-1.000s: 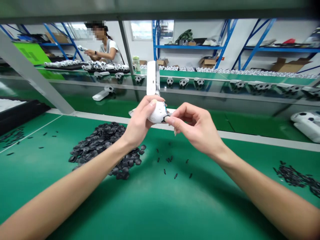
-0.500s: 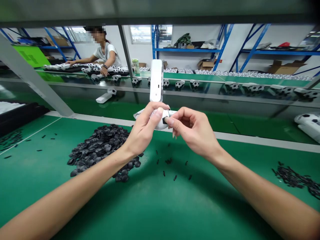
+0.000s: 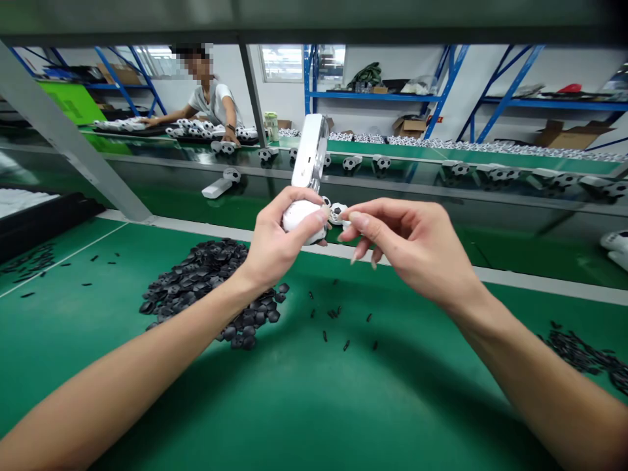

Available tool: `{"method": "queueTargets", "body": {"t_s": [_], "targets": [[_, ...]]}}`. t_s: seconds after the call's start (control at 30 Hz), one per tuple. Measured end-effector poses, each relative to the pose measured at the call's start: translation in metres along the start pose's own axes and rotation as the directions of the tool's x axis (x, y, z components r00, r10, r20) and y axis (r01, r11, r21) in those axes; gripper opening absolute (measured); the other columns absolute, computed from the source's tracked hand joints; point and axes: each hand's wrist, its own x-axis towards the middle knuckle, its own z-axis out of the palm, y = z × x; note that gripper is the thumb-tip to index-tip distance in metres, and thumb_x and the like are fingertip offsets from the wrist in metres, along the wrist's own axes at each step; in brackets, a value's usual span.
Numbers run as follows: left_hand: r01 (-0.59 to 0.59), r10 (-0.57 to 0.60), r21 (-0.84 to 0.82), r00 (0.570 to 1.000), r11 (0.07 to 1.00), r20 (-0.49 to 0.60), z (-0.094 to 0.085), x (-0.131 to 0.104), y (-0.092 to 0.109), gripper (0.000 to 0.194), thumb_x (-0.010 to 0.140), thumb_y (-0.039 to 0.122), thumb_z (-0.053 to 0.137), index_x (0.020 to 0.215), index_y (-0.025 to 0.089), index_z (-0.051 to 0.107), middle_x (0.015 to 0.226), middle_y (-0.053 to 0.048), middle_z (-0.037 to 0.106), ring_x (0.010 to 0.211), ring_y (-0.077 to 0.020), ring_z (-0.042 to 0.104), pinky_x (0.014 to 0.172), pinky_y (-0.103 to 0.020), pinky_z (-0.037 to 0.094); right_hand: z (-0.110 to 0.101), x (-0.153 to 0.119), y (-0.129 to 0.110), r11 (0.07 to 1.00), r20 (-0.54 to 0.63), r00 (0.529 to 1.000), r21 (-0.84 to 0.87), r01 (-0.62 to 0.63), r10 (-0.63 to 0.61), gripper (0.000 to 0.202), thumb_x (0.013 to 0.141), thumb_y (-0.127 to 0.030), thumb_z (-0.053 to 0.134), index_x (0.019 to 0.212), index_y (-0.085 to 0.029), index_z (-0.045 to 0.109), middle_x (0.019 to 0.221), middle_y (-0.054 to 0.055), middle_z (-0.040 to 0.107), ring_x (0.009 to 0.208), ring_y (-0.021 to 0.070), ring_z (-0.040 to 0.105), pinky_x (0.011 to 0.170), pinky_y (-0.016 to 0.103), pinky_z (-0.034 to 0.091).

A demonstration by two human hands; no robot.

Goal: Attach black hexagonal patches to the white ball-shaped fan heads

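My left hand [image 3: 279, 239] is wrapped round the rounded end of a white device [image 3: 310, 154], whose long flat part points up and away. Just to the right, my right hand [image 3: 407, 245] has thumb and forefinger pinched together, apart from the device; anything between the fingertips is too small to make out. Below my left wrist lies a pile of black pentagonal pieces [image 3: 206, 281] on the green table [image 3: 314, 405]. Several small black parts [image 3: 346, 345] are scattered between my forearms.
More small black parts [image 3: 579, 350] lie at the right. Beyond the table edge, a conveyor [image 3: 422, 222] carries white devices with football-patterned balls [image 3: 350, 163]. A person [image 3: 216, 104] works across it at the upper left. A slanted grey post [image 3: 83, 140] stands at the left.
My right hand has drawn away to the right from the device. The device has tilted in my left hand. Across the conveyor, the person's hand has moved right, and the view has shifted slightly.
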Motion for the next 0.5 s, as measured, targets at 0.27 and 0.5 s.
{"method": "queueTargets", "body": {"t_s": [0.27,0.5], "targets": [[0.142,-0.144,-0.178,0.990,0.974,0.001,-0.012,0.014,-0.009,0.036,0.081,0.038,0.090,0.110,0.023,0.076,0.098,-0.004,0.070,0.081,-0.0183,0.068,0.059,-0.026,0.063,0.040,-0.014,0.027,0.886,0.399,0.899,-0.462,0.027,0.181,0.017,0.102,-0.020,0.069,0.095,-0.021,0.085,0.088,0.002,0.086,0.071,0.0197,0.078,0.065,0.030,0.052],[0.121,-0.120,-0.150,0.993,0.981,0.016,-0.021,0.018,-0.012,0.053,0.083,0.048,0.091,0.131,0.031,0.075,0.104,-0.006,0.073,0.090,-0.0263,0.077,0.067,-0.034,0.066,0.080,0.016,0.065,0.733,0.528,0.828,-0.637,0.239,0.188,0.017,0.101,-0.023,0.077,0.116,-0.021,0.084,0.114,0.010,0.086,0.104,0.0300,0.080,0.081,0.035,0.053]]}}
